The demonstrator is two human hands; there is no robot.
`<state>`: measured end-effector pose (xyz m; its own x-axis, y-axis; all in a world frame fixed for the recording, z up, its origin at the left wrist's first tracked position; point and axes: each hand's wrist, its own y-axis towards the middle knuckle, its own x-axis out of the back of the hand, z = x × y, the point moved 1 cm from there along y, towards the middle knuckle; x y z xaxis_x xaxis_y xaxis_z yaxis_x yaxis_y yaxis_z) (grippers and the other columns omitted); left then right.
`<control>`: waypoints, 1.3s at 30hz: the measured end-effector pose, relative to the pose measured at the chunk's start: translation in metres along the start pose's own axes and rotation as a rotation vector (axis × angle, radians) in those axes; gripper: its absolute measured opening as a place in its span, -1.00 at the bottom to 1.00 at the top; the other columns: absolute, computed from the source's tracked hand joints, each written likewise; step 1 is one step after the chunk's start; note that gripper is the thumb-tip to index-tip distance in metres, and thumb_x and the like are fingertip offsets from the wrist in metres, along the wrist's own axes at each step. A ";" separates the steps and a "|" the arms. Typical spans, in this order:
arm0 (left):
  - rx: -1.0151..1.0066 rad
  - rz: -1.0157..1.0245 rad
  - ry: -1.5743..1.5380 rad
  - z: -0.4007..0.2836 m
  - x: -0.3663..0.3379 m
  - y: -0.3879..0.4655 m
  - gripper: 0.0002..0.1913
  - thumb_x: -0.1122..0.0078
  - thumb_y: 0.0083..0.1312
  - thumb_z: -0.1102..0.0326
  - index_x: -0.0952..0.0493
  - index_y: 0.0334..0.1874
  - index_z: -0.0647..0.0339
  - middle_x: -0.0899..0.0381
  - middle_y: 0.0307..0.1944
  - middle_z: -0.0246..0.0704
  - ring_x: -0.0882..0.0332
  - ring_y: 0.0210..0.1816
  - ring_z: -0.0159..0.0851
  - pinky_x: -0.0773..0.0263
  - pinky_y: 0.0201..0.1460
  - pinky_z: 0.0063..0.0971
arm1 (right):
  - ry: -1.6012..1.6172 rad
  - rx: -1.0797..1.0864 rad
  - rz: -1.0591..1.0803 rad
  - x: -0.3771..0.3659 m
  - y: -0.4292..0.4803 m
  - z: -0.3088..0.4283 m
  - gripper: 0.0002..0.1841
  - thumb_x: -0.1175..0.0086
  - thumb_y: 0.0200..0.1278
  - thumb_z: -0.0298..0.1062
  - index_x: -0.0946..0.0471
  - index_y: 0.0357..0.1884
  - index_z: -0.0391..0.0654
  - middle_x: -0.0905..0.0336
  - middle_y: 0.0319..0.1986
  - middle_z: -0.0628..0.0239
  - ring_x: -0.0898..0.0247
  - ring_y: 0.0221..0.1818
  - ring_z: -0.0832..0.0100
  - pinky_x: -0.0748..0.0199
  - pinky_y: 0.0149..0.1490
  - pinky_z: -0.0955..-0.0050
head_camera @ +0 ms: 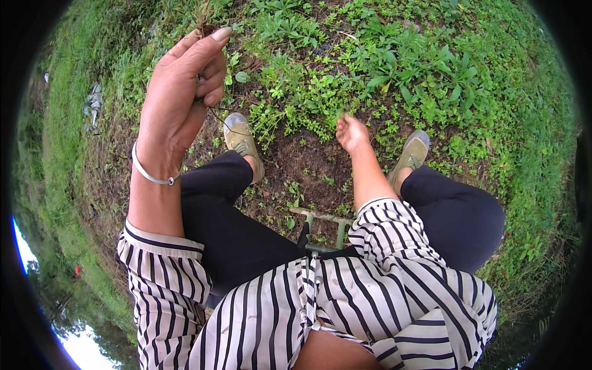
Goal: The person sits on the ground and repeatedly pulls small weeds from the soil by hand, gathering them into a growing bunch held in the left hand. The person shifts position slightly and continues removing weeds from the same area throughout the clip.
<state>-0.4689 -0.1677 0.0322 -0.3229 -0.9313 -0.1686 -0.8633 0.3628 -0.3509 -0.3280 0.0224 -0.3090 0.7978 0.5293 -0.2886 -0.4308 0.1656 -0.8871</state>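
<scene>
My left hand [189, 74] is raised at the upper left, well above the ground. Its thumb and forefinger pinch a brownish tuft of plant roots [203, 25], and a thin dark stem [222, 121] hangs below the palm. My right hand [352, 132] is low over the weeds between my feet, blurred by motion. Its fingers are curled in, with a small blurred plant [345, 111] at their tips. Low green weeds [296, 99] grow just ahead of that hand. Bare dark soil [310, 169] shows nearer to me.
My left shoe [240, 134] and right shoe [413, 150] stand wide apart on the soil. Beneath me is a green metal frame [340, 229], probably of a low stool. Larger leafy weeds [430, 74] grow ahead to the right. A crumpled pale plastic scrap [93, 106] lies far left.
</scene>
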 end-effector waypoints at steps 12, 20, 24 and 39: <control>0.051 -0.008 0.049 0.001 -0.006 -0.003 -0.86 -0.15 0.29 0.33 -0.37 -0.36 0.11 -0.17 -0.65 -0.61 -0.04 -0.68 -0.64 0.03 -0.67 -0.74 | 0.221 -0.548 -0.140 -0.013 0.031 -0.075 -0.46 0.28 0.39 0.16 -0.43 -0.42 -0.15 -0.26 -0.73 0.50 -0.13 -0.71 0.59 -0.07 -0.65 0.64; 0.066 0.032 0.028 0.005 -0.008 0.002 -0.86 -0.15 0.29 0.33 -0.37 -0.37 0.11 -0.17 -0.65 -0.61 -0.04 -0.68 -0.65 0.02 -0.66 -0.74 | 0.517 -0.227 0.261 -0.006 0.028 -0.061 -0.73 0.20 0.40 -0.21 -0.29 -0.50 -0.04 -0.19 -0.70 0.53 -0.02 -0.68 0.59 -0.05 -0.55 0.59; 0.066 0.037 0.038 0.003 -0.008 -0.001 -0.85 -0.15 0.29 0.33 -0.37 -0.37 0.11 -0.18 -0.64 -0.61 -0.04 -0.69 -0.64 0.02 -0.66 -0.74 | 0.193 -0.224 0.216 -0.016 0.009 -0.050 -0.78 0.19 0.39 -0.24 -0.41 -0.37 -0.08 -0.35 -0.60 0.47 -0.24 -0.59 0.58 -0.22 -0.52 0.58; 0.098 0.004 0.048 0.008 -0.013 0.001 -0.86 -0.14 0.30 0.34 -0.37 -0.39 0.11 -0.18 -0.65 -0.61 -0.05 -0.68 -0.64 0.00 -0.67 -0.74 | 0.126 -0.542 0.074 -0.037 0.050 -0.084 -0.49 0.22 0.29 0.29 -0.24 -0.46 -0.02 -0.11 -0.76 0.55 0.01 -0.74 0.64 0.04 -0.64 0.70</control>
<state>-0.4623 -0.1555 0.0270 -0.3466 -0.9294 -0.1270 -0.8207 0.3660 -0.4387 -0.3441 -0.0585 -0.3729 0.8322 0.4142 -0.3686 -0.2358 -0.3373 -0.9114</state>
